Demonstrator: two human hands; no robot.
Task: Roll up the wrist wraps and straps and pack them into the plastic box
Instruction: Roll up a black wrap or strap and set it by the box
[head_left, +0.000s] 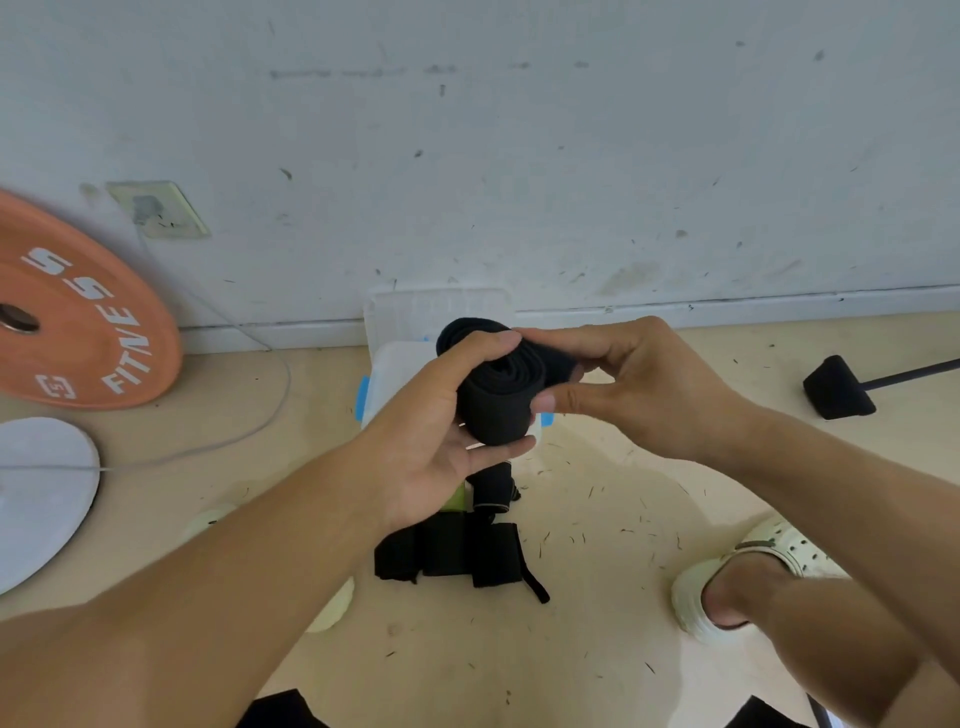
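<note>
Pale floor by a scuffed wall: above the plastic box (395, 358), left hand (441, 431) cradles a rolled black wrap (498, 400), right hand (623, 384) pinching its end; keeping tension should hold it tight.

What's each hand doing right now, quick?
Left hand: curled round the black rolled wrap, gripping it.
Right hand: pinching the same roll at its outer end.
</note>
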